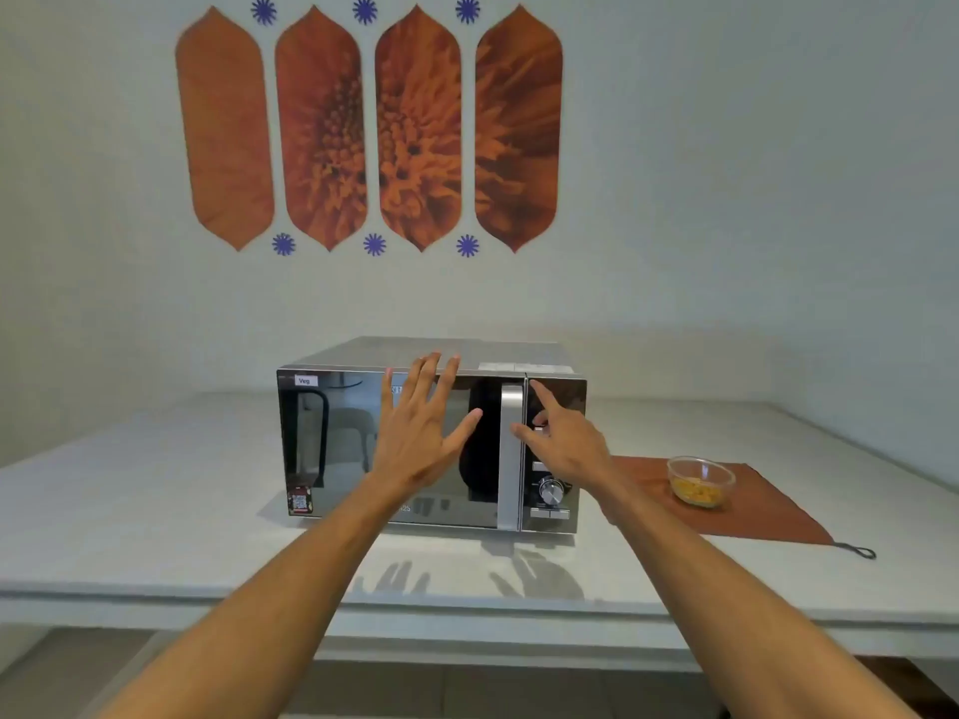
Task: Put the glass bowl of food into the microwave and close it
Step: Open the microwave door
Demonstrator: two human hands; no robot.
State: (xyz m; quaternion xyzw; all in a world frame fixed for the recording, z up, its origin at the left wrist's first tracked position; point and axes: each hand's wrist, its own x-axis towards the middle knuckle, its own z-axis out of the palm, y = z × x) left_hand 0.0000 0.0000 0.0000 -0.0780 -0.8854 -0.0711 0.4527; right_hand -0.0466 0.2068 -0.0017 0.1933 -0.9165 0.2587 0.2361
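At frame centre, the right hand, fingers loose and grasping nothing, reaches the closed microwave's upright handle; the left hand hovers splayed; the glass bowl sits right.

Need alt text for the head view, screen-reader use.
Both hands reach toward a closed microwave on a white counter: left hand spread open at the door, right hand by the handle. A glass bowl of food sits on a brown mat to the right.

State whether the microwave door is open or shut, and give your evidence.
Shut. The microwave door lies flush with the control panel, hiding the interior; the glass bowl sits outside on the cloth.
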